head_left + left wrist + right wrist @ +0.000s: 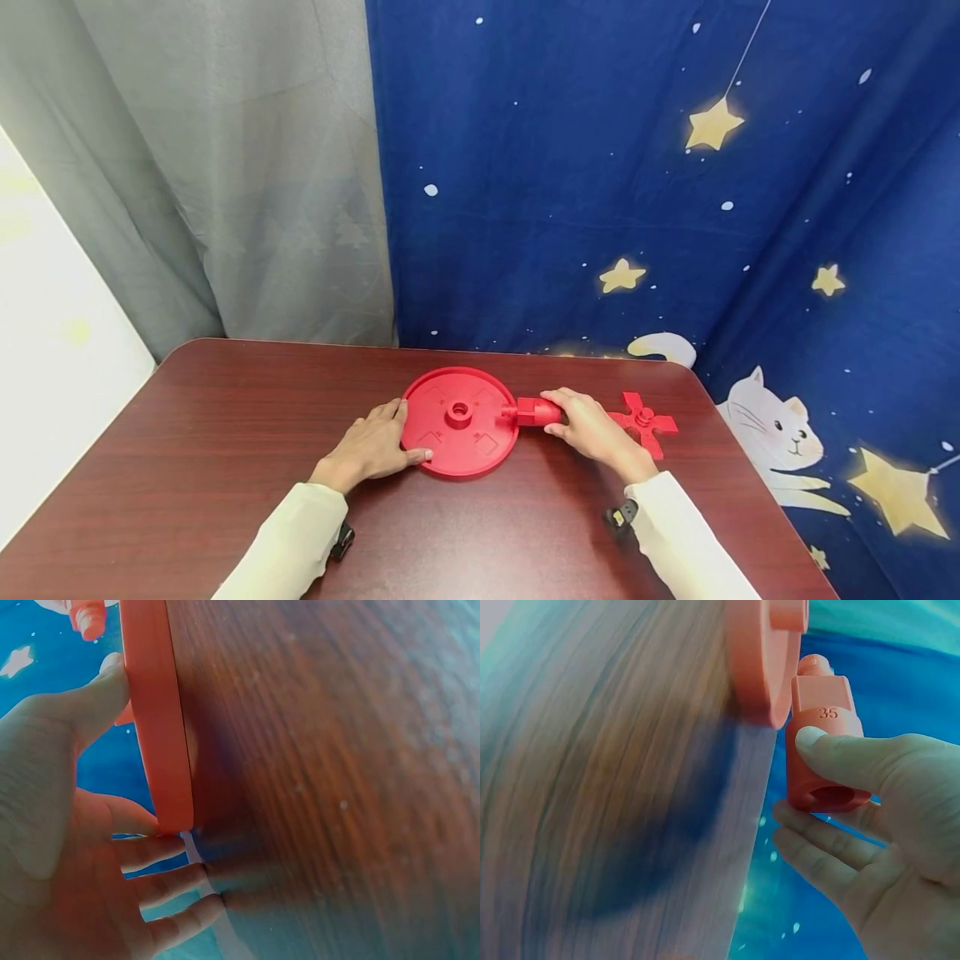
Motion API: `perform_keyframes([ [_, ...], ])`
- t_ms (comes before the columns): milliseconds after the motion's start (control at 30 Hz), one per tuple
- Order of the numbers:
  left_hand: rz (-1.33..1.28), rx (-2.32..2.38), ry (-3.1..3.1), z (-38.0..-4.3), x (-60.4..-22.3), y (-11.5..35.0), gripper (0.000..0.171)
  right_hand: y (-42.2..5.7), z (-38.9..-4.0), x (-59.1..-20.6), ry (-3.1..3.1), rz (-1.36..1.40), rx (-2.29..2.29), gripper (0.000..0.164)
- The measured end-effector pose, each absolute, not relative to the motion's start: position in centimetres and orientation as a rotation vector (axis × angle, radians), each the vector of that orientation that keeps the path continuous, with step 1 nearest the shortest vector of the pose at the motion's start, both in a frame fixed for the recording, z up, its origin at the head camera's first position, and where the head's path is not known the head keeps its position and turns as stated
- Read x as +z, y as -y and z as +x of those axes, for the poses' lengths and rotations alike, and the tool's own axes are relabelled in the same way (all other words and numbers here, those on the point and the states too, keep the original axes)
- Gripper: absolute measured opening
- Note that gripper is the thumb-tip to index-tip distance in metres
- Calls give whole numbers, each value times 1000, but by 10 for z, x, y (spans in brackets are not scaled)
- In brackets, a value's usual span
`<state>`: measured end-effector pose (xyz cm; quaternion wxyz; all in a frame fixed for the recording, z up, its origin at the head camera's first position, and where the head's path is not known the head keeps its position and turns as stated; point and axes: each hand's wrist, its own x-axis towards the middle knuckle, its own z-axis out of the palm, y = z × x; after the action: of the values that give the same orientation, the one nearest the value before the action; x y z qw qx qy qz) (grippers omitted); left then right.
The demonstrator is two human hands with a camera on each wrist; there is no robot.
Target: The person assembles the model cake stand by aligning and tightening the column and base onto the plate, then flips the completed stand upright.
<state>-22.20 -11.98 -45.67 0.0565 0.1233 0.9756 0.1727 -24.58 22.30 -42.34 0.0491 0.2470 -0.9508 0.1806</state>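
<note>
A round red disc (460, 450) with a raised rim and a central hub lies on the table. My left hand (375, 446) holds its left edge, thumb over the near rim and the index finger at the rim farther back; the other fingers reach onto the table in the left wrist view. To the right, my right hand (588, 423) grips a red cylindrical piece (825, 727) marked "35", thumb on its side. This piece has a squared shoulder and a narrow peg at the end toward the disc's right rim. Whether they touch is unclear.
A flat red piece with several blades (645, 423) lies just right of my right hand. The dark wooden table (247, 442) ends at a grey curtain (292, 167) and a blue star-patterned curtain (540, 167) behind. Each wrist wears a small black device.
</note>
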Motion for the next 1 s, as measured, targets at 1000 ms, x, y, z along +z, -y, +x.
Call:
perform_keyframes([
  [1000, 343, 523, -2925, -224, -456, 119, 101, -154, -263, -406, 2865, 924, 575, 49],
])
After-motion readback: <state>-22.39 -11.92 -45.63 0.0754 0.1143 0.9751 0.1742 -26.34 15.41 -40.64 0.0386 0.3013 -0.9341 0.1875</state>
